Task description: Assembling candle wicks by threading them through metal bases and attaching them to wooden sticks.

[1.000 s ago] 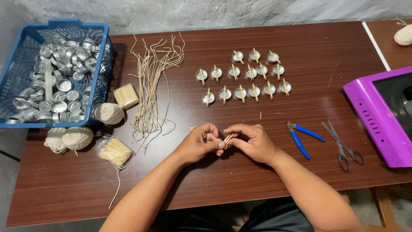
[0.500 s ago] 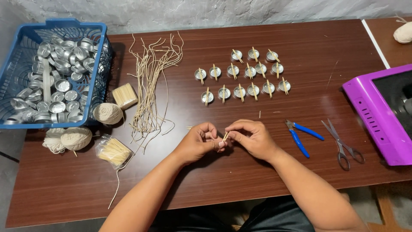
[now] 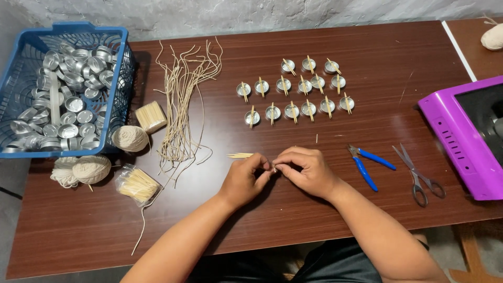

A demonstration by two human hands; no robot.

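A small bundle of thin wooden sticks (image 3: 240, 155) is held at the front middle of the desk (image 3: 314, 220), its free ends pointing towards the left edge. It is pinched by the fingertips of the left hand (image 3: 245, 177), and the right hand (image 3: 305, 169) is closed on the same spot, thumb against forefinger; what lies between the fingertips cannot be told. Compared with a second ago, the sticks are shown longer on the left side, while the hands are kept at almost the same place, so the work is judged to be a fine fingertip one. Behind the hands, a group of small metal cups (image 3: 293, 97) with sticks across them is seen. Blue pliers (image 3: 368, 162) and scissors (image 3: 419, 175) are laid towards the right edge.
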